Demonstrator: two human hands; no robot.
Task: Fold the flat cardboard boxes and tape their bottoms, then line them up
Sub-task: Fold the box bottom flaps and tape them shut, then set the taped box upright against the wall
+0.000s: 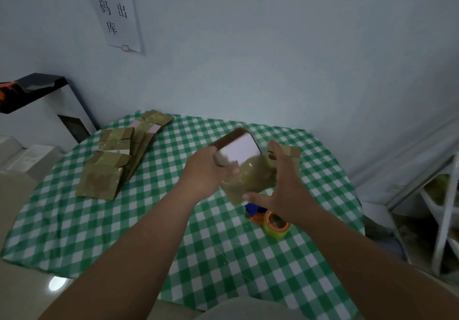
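While both bare arms reach in from the bottom of the frame, a small cardboard box (244,168) is held in the air just right of centre, above a table covered in a green and white checked cloth (104,222). The box is blurred, tilted, with a pale panel facing up and glossy tape on its brown side. The left hand (202,173) grips the box's left edge, fingers curled round it. The right hand (285,190) has its fingers spread and straight, thumb touching the box's lower corner and palm beside its right face. Another cardboard piece (289,152) shows just behind the right hand's fingers. At centre left, a pile of flat taped boxes (116,160) leans in an overlapping row on the cloth. Below the held box, partly hidden by the right wrist, a tape dispenser (269,217) with a yellowish roll, orange core and blue part lies on the cloth. A paper notice (114,11) with black characters hangs on the wall at upper left.
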